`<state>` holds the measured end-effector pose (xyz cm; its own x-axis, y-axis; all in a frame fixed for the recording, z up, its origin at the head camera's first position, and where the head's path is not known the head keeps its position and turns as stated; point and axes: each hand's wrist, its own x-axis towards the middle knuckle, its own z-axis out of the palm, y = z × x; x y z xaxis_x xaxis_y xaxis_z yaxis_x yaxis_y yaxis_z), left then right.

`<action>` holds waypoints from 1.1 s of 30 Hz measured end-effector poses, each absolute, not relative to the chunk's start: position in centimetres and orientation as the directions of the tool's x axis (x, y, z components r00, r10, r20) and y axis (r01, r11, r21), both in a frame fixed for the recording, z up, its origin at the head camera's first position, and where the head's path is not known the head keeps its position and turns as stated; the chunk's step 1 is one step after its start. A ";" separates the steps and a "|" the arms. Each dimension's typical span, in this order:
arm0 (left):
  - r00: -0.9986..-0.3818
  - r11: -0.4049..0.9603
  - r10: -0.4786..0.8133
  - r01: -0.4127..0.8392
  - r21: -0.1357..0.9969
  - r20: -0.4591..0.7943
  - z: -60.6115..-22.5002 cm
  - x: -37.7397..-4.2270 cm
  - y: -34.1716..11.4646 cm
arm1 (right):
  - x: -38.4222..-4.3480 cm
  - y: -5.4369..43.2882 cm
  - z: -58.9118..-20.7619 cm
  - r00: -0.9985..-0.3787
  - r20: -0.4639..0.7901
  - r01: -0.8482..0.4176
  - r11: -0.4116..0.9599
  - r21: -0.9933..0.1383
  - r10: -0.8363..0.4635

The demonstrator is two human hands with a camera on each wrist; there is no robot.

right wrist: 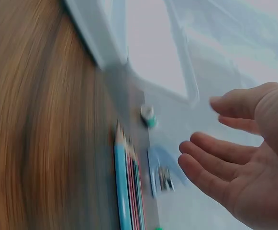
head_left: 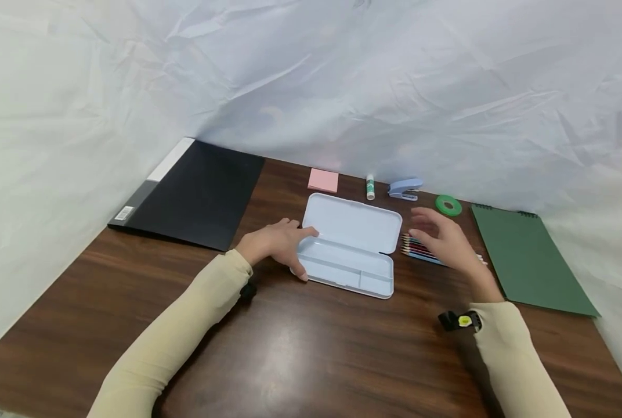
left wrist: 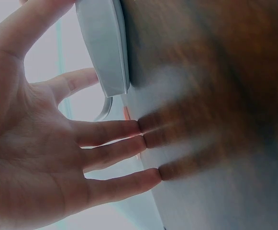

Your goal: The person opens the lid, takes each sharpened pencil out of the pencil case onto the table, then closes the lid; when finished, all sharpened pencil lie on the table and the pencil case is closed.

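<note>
A white pencil case [head_left: 354,222] lies with its lid folded back on the brown table, its lower tray [head_left: 337,270] divided into compartments and holding nothing. My left hand [head_left: 276,241] spreads over the case's left end, thumb at the near corner and index finger over the tray. In the left wrist view its fingers [left wrist: 122,187] are straight, several tips touching the table beside the case's end [left wrist: 105,52]. Above a row of colored pencils [head_left: 414,251] hovers my right hand [head_left: 449,242], fingers loosely bent and holding nothing. The pencils [right wrist: 123,187] lie apart from it, right of the case.
Behind the case are pink sticky notes [head_left: 323,180], a glue stick [head_left: 370,188], a blue stapler [head_left: 405,189] and green tape [head_left: 448,205]. A black folder [head_left: 201,191] lies left, a green spiral notebook [head_left: 532,261] right. White sheeting [head_left: 311,87] encloses the table's back and sides.
</note>
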<state>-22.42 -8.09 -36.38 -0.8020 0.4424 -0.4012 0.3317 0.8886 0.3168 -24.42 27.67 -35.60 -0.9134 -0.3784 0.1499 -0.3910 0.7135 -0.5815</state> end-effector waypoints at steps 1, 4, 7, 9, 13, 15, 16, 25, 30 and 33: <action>-0.802 0.888 0.443 0.333 0.316 -0.400 -36.5 -22.4 -8.2 | -24.6 27.0 -35.7 -0.916 0.136 -0.378 0.698 -0.608 -0.377; -0.804 0.888 0.444 0.335 0.316 -0.396 -36.7 -22.4 -8.6 | -25.2 24.9 -35.8 -0.918 0.071 -0.331 0.654 -0.681 -0.391; -0.810 0.891 0.434 0.321 0.320 -0.394 -36.9 -22.4 -9.0 | -25.7 23.2 -35.9 -0.920 0.025 -0.289 0.632 -0.719 -0.391; -0.812 0.891 0.432 0.315 0.327 -0.392 -37.0 -22.4 -9.2 | -25.8 22.5 -36.0 -0.929 0.026 -0.267 0.618 -0.740 -0.370; -0.806 0.886 0.441 0.319 0.337 -0.395 -37.0 -22.5 -9.3 | -25.7 22.0 -36.2 -0.963 0.044 -0.195 0.573 -0.796 -0.266; -0.803 0.885 0.445 0.326 0.334 -0.397 -36.9 -22.5 -9.5 | -25.5 21.9 -36.3 -0.973 0.035 -0.160 0.554 -0.817 -0.229; -0.802 0.885 0.444 0.326 0.332 -0.399 -36.9 -22.5 -9.5 | -25.4 21.7 -36.3 -0.975 0.027 -0.146 0.545 -0.826 -0.219; -0.819 0.886 0.434 0.313 0.342 -0.376 -36.7 -22.6 -10.7 | -25.2 20.4 -36.6 -0.944 0.079 -0.245 0.521 -0.818 -0.320; -0.825 0.888 0.427 0.306 0.344 -0.370 -37.1 -22.3 -11.3 | -25.0 20.3 -36.8 -0.903 0.105 -0.326 0.505 -0.799 -0.416; -0.829 0.885 0.431 0.312 0.345 -0.357 -37.2 -22.4 -11.5 | -24.6 20.4 -36.9 -0.889 0.101 -0.338 0.493 -0.802 -0.446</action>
